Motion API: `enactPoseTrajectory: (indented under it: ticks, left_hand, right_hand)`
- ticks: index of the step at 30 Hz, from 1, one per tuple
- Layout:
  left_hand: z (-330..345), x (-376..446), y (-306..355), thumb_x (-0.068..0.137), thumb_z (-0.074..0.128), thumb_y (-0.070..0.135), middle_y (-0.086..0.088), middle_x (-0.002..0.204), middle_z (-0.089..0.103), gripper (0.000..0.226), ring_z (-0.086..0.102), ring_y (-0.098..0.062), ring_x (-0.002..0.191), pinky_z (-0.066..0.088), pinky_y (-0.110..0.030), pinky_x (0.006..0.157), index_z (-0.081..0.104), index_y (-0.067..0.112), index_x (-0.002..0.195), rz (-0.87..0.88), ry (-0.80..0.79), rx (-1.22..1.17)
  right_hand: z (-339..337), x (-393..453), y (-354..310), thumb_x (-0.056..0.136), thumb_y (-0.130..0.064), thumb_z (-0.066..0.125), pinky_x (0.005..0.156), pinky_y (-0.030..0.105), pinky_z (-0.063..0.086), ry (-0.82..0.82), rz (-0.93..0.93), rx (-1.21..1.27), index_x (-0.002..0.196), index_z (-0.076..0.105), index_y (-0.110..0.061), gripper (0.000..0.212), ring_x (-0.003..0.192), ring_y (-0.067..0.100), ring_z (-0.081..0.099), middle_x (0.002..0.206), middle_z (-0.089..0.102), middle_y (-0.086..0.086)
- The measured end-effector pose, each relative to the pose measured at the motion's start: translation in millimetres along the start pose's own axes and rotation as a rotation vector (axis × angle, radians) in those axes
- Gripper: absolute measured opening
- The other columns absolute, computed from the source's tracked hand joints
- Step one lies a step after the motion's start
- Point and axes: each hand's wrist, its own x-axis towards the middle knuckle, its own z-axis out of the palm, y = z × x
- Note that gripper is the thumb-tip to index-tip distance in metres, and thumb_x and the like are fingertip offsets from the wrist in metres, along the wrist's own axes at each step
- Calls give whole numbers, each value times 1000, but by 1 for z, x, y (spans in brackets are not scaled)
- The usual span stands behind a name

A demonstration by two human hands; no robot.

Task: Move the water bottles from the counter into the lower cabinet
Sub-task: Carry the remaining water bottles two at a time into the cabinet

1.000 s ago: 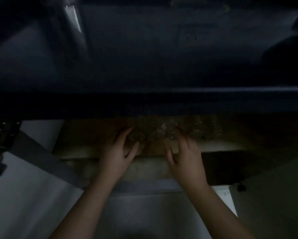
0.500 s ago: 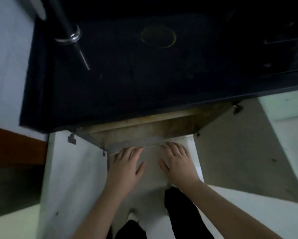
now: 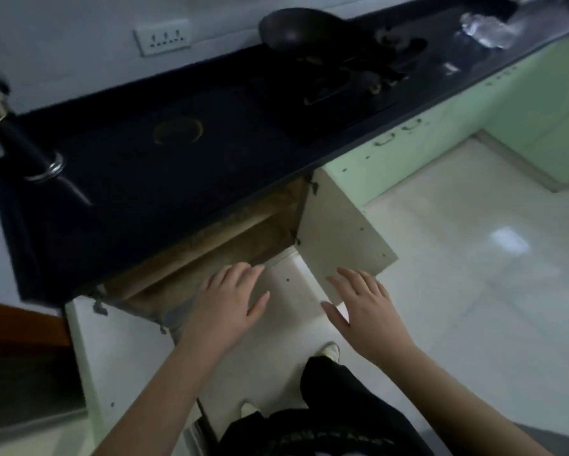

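Clear plastic water bottles point(image 3: 485, 29) lie blurred at far right end of black stone counter point(image 3: 138, 166). Lower cabinet point(image 3: 230, 255) under counter stands open, both pale doors swung out. Left hand point(image 3: 225, 304) and right hand point(image 3: 363, 306) hover before opening, palms down, fingers spread, holding nothing.

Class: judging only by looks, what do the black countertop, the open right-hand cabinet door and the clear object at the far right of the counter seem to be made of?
Black countertop: probably polished stone or composite, faintly glossy. Open right-hand cabinet door: likely laminated board, matte cream inner face with small holes. Clear object at the counter's far right: seemingly thin transparent plastic, crinkled highlights; too blurred for certainty.
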Motion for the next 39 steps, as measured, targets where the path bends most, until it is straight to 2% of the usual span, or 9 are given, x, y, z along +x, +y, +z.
enactPoseTrajectory:
  ticks: [5, 7, 11, 14, 21, 26, 30, 36, 39]
  left_hand:
    - [-11, 42, 66, 99, 34, 51, 8, 148, 43, 54, 39, -12, 137, 25, -37, 114, 34, 30, 149, 130, -5, 9]
    - [-9, 64, 94, 98, 29, 52, 10, 143, 51, 53, 46, -9, 131, 26, -40, 113, 38, 31, 146, 178, -5, 41]
    - [-3, 119, 165, 92, 34, 47, 4, 118, 69, 53, 65, -14, 106, 50, -38, 89, 58, 21, 131, 327, -7, 69]
    - [0, 162, 226, 91, 38, 45, 0, 115, 68, 52, 65, -19, 100, 52, -35, 79, 60, 18, 130, 449, -32, 96]
    - [20, 234, 343, 90, 40, 44, -1, 111, 69, 51, 67, -21, 91, 53, -34, 68, 62, 16, 127, 607, -58, 88]
    - [35, 286, 388, 91, 41, 45, 0, 111, 69, 50, 66, -21, 91, 52, -34, 70, 61, 18, 128, 697, -47, 104]
    - [54, 340, 429, 90, 42, 44, -1, 109, 69, 50, 66, -22, 90, 51, -34, 71, 62, 17, 126, 735, -2, 96]
    - [90, 427, 500, 89, 40, 47, -2, 113, 68, 53, 66, -26, 94, 50, -37, 73, 60, 17, 128, 735, -88, 31]
    - [93, 467, 540, 88, 39, 48, -3, 114, 68, 54, 66, -27, 97, 50, -37, 73, 61, 17, 126, 763, -79, 43]
  right_hand:
    - [-14, -24, 56, 93, -57, 30, 100, 43, 45, 72, 183, 49, 128, 57, -20, 58, 119, 29, 56, 131, 59, 4]
    - [-21, -28, 84, 92, -57, 31, 99, 42, 45, 100, 246, 64, 127, 58, -20, 58, 118, 29, 57, 130, 60, 4]
    - [-38, -34, 149, 92, -54, 36, 95, 39, 47, 190, 353, 105, 125, 60, -22, 52, 115, 25, 59, 127, 62, 1]
    - [-50, -42, 199, 92, -54, 35, 93, 40, 48, 226, 443, 119, 125, 59, -21, 52, 114, 25, 60, 127, 62, 2]
    - [-71, -51, 308, 90, -47, 42, 71, 37, 52, 318, 598, 52, 115, 63, -15, 45, 93, 27, 65, 113, 64, 5]
    - [-80, -46, 364, 90, -43, 46, 68, 37, 52, 389, 649, 43, 115, 63, -14, 42, 88, 27, 65, 111, 64, 6]
    - [-82, -35, 420, 89, -43, 47, 70, 38, 53, 385, 677, 20, 115, 64, -14, 42, 87, 27, 65, 110, 64, 6]
    - [-104, -14, 509, 91, -41, 47, 76, 38, 52, 361, 716, -3, 116, 64, -17, 38, 92, 26, 64, 113, 64, 4]
    - [-121, -13, 551, 91, -41, 46, 76, 38, 52, 376, 788, -6, 115, 65, -16, 40, 92, 26, 64, 112, 65, 5]
